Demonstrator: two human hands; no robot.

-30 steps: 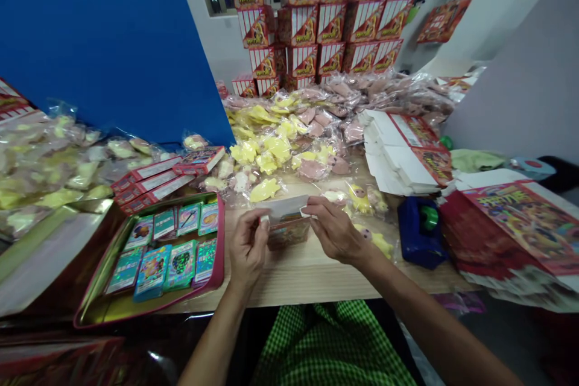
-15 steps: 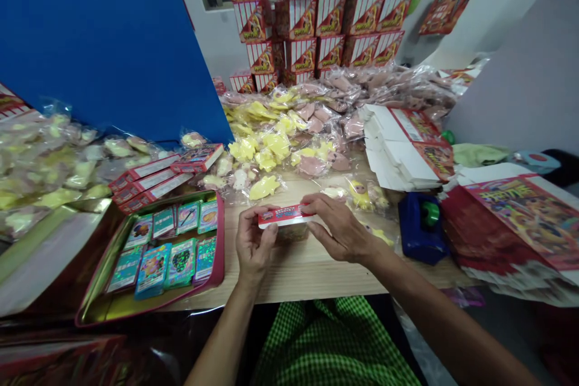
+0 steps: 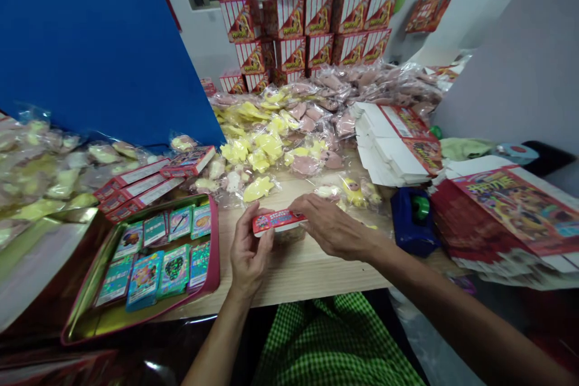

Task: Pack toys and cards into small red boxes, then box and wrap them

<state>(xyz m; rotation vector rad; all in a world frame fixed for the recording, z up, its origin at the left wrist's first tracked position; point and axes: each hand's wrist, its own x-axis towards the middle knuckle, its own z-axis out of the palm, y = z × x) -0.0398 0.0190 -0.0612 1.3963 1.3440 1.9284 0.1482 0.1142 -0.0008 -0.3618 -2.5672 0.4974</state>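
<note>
currently, left hand (image 3: 248, 253), half curled, grips small red box (image 3: 277, 221) by left end, over table (image 3: 294, 280) near front edge, while right hand (image 3: 333, 230), loosely bent, meets its right end, grip there unclear.

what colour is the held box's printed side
The printed side is red with white and blue lettering, clearest in head view.

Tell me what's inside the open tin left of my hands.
Two rows of trading cards lie in the gold-lined tin; whatever lies beneath the top ones is covered.
</note>
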